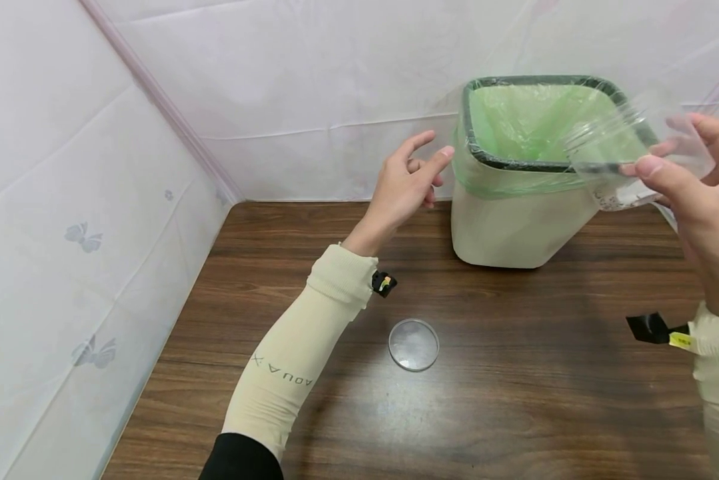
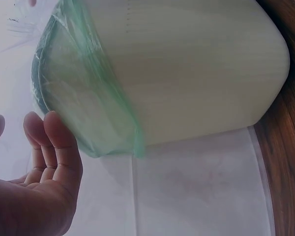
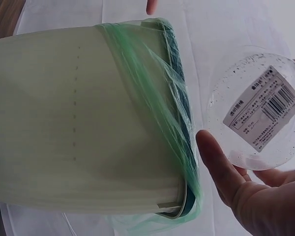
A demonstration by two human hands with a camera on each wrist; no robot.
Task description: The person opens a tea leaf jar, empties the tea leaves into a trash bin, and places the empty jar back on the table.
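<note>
In the head view my right hand (image 1: 704,163) grips a clear plastic jar (image 1: 611,143), tilted with its threaded mouth toward the trash bin's opening. A printed barcode label (image 3: 265,109) sticks to the jar's base in the right wrist view. The cream trash bin (image 1: 515,227) has a dark rim and is lined with a thin green bag (image 1: 503,123) folded over the edge. Left of the bin, my left hand (image 1: 404,173) is raised with loosely bent fingers and holds nothing. A round clear lid (image 1: 414,345) lies flat on the table nearer to me.
The dark wood-grain table (image 1: 515,400) carries the bin at its back edge. Pale sheeting (image 1: 311,80) hangs behind the table and along its left side. A small black device (image 1: 384,283) is worn at the left wrist, another (image 1: 650,329) at the right.
</note>
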